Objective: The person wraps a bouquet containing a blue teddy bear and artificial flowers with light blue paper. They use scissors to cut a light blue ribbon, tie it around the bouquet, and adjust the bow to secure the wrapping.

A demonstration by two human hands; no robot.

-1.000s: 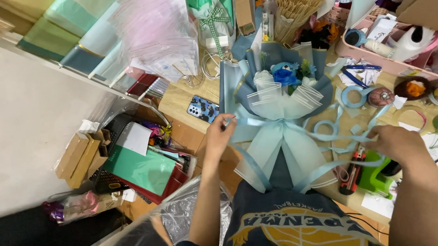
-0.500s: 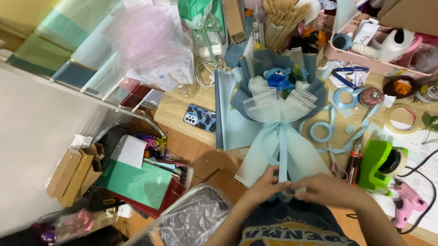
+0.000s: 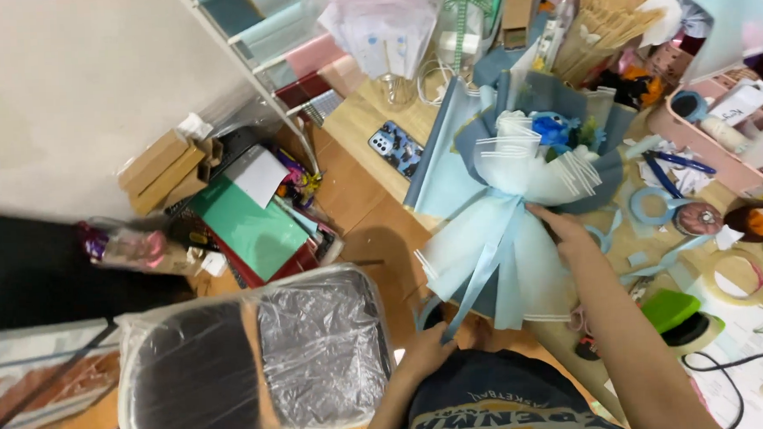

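A: Right hand [image 3: 568, 231], head view, status?

B: Fingers laid on the bouquet [image 3: 517, 210] at its tied waist, pressing the wrap from the right side. Closed grip or flat touch, cannot tell, palm is hidden.

A: Left hand [image 3: 426, 352]?

B: Near edge of frame, just over the person's dark shirt. Fingers curled around the low end of the light blue ribbon [image 3: 483, 268], pulling it taut down and to the left.

A: Where does the bouquet sit?

B: Lying on the wooden table [image 3: 357, 122], centre-right, blue flowers at the far end, pale blue and white wrap fanning out toward the near side. Ribbon runs from the waist down to the left hand.

A: Around it?

B: Phone [image 3: 396, 149] with patterned case just left of the wrap. Tape rolls [image 3: 652, 205] and a green tape dispenser [image 3: 674, 314] to the right. Pink tray [image 3: 718, 156] far right.

A: Off the table?

B: Plastic-covered chair [image 3: 251, 363] near left, green paper sheet [image 3: 246, 223] and cardboard boxes [image 3: 164, 167] on the floor beyond it.
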